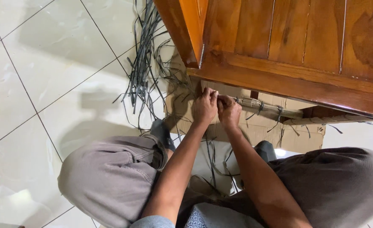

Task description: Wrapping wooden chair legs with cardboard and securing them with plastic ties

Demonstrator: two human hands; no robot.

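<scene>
Both my hands meet at the left end of a cardboard-wrapped furniture leg point(266, 109) lying under the wooden furniture piece point(296, 46). My left hand point(204, 106) pinches a thin dark strap at that end. My right hand point(228, 110) presses against it, fingers curled on the same strap and the wrap. Dark straps point(260, 107) are tied around the wrapped leg at two spots further right.
A bundle of loose dark plastic straps point(142, 63) trails over the white tiled floor point(47, 63) at upper left. Flat brown cardboard point(258, 128) lies beneath the furniture. My knees in grey trousers point(110, 173) frame the lower view.
</scene>
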